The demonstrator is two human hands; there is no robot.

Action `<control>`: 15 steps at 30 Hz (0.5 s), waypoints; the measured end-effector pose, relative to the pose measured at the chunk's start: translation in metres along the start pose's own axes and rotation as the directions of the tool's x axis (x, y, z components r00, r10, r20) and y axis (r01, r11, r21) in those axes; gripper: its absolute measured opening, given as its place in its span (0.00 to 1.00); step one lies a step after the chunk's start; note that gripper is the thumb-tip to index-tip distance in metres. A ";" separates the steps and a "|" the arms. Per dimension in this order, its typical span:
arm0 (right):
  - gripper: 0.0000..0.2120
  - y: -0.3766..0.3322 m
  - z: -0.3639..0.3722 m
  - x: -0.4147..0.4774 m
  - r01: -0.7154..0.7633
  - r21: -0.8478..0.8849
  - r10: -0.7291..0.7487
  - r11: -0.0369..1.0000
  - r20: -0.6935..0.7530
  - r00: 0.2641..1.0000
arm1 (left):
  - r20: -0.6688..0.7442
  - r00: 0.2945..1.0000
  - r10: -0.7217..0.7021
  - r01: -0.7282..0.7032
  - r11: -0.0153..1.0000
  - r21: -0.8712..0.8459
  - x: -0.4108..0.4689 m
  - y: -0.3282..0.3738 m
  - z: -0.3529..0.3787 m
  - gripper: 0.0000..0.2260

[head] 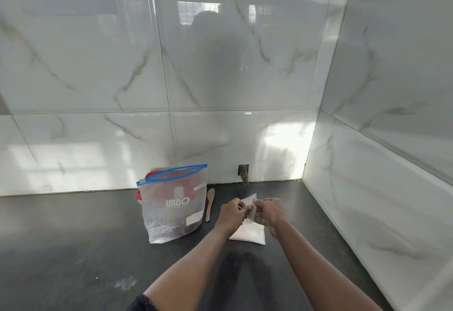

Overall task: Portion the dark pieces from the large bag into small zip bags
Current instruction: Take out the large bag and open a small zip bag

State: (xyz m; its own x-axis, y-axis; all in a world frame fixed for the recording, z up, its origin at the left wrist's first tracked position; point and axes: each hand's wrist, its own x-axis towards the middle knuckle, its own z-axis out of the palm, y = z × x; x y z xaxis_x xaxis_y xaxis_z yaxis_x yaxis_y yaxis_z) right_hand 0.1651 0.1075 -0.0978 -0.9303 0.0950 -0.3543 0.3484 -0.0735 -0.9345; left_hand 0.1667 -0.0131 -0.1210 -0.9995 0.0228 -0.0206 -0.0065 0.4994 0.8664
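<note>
Black stone table (73, 237) in the head view, running back to a white marbled tile wall (220, 65). The large bag (174, 203) stands upright near the wall, left of the hands. It is clear plastic with a blue zip strip along the top and white lettering on the front. Dark pieces (192, 228) show through its lower part, and something red sits behind or inside it, I cannot tell which. Just beside its right edge a wooden spoon (210, 204) lies flat on the table, bowl end toward the wall.

Now the hands: the left hand (231, 212) and right hand (268, 212) are close together above the table. Both have their fingers curled, each pinching the top edge of one small zip bag (252, 206) held up between them. Whether its mouth is open I cannot tell. Beneath the hands a flat pile of small bags (250, 236) lies on the table, right of the large bag and apart from it.
</note>
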 end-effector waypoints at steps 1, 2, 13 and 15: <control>0.06 -0.002 0.000 -0.004 -0.003 0.021 0.002 1.000 0.028 1.000 | -0.007 1.000 -0.001 0.001 1.000 -0.004 0.000 0.000 -0.001 0.09; 0.06 -0.004 0.000 -0.007 -0.004 0.037 0.002 0.999 0.051 0.999 | -0.016 1.000 -0.001 0.001 1.000 -0.010 -0.001 0.000 -0.003 0.09; 0.08 -0.008 0.005 -0.017 0.066 -0.036 -0.062 0.997 0.097 0.993 | -0.018 0.999 -0.043 0.037 0.962 -0.271 -0.010 0.006 -0.018 0.12; 0.09 -0.008 0.006 -0.019 0.095 -0.082 -0.086 0.992 0.113 0.990 | -0.005 0.999 -0.038 0.035 0.959 -0.280 -0.010 0.008 -0.020 0.14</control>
State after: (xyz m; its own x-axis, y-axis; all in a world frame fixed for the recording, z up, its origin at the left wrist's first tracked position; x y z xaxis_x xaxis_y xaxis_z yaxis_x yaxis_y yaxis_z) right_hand 0.1791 0.1004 -0.0838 -0.9637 -0.0116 -0.2666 0.2664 0.0171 -0.9637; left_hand 0.1758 -0.0269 -0.1038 -0.9987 -0.0004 -0.0507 -0.0493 0.2373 0.9702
